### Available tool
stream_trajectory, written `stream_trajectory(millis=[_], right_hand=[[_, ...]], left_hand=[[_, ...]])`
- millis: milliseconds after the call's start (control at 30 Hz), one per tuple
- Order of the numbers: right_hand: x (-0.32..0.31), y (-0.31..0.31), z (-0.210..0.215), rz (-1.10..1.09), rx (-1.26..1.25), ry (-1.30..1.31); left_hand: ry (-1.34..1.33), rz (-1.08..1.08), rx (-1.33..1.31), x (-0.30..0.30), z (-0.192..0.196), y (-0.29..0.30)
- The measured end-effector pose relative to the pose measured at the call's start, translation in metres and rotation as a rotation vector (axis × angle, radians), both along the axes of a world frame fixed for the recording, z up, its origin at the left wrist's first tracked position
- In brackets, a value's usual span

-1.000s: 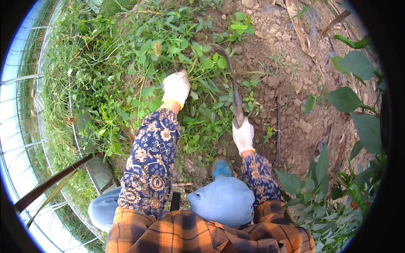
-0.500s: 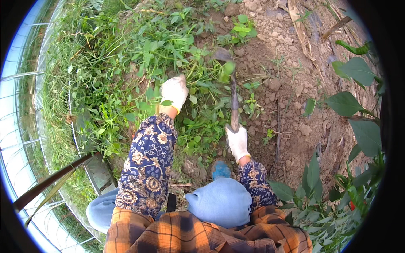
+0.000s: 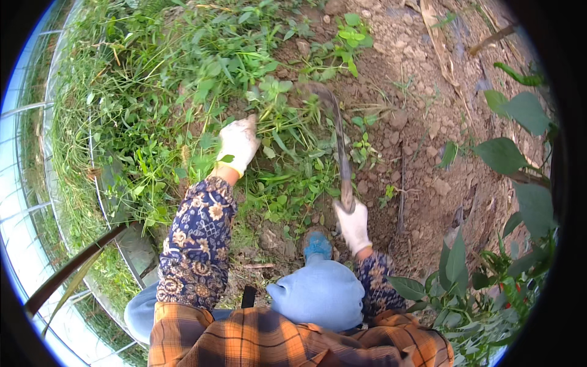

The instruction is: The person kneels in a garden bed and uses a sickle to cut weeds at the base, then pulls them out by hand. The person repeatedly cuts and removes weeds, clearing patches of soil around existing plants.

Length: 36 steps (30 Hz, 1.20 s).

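My left hand [image 3: 239,145], in a white glove, is closed at the edge of the green weeds [image 3: 278,101], with stems coming out beside its fingers. Its fingertips are partly lost among the leaves. In my right hand [image 3: 353,227], also gloved in white, is the wooden handle of a hand hoe [image 3: 342,147]. The hoe's dark metal neck runs away from me and bends left at the far end. Its blurred head lies against the soil at the weeds' right side, partly covered by leaves.
Loose, cloddy soil [image 3: 422,134] stretches to the right. Pepper plants [image 3: 455,263] with broad leaves line the right edge. Dense grass and weeds cover the left, beside a pale greenhouse wall [image 3: 18,153]. A dark slanting stalk [image 3: 73,266] and my blue shoe [image 3: 317,244] are nearby.
My left hand has shifted a little left and toward me. My right hand has come slightly nearer with the hoe, whose head has dropped lower beside the weeds.
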State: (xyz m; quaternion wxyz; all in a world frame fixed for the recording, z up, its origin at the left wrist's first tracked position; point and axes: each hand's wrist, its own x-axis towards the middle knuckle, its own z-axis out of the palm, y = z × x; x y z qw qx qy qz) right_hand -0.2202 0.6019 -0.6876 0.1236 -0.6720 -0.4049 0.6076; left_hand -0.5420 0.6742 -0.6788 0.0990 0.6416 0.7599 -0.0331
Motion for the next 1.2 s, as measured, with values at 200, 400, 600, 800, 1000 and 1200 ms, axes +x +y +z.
stream_trajectory(millis=[200,400,600,800,1000,1200], right_hand=[[-0.018,0.074,0.019,-0.378,0.217,0.251],[0.028,0.054,0.033,-0.271,0.121,0.052],[0.064,0.027,0.027,-0.268,0.086,0.080],[-0.020,0.062,0.029,-0.174,0.000,0.244],[-0.079,0.058,-0.021,-0.012,0.121,0.205],[-0.068,0.043,0.006,-0.071,0.010,0.287]], left_hand=[[-0.025,0.057,0.206,-0.076,0.043,-0.050],[0.109,0.164,0.024,-0.101,0.031,-0.103],[0.274,0.623,0.065,-0.147,0.053,-0.145],[0.111,-0.066,0.360,-0.119,0.098,-0.138],[0.158,-0.421,0.065,-0.030,0.059,-0.054],[0.220,-0.248,-0.044,-0.022,0.004,0.068]])
